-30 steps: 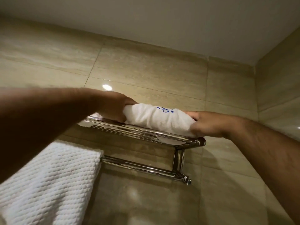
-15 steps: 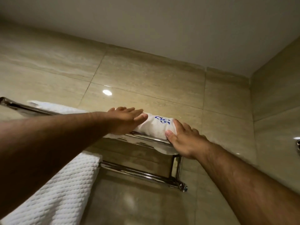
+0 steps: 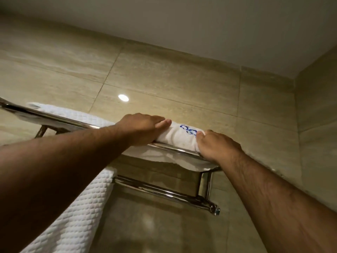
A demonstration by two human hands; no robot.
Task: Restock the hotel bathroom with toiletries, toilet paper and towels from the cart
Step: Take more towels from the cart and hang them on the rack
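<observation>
Atop the chrome rack (image 3: 160,191) lies the rolled towel (image 3: 180,136) — left hand (image 3: 142,128) curled round its left end, right hand (image 3: 217,146) gripping its right end — while a waffle towel (image 3: 78,216) hangs from the rack's lower bar.

Dim warm light; glare spot (image 3: 123,97) on tile (image 3: 182,105); bowed edges
</observation>
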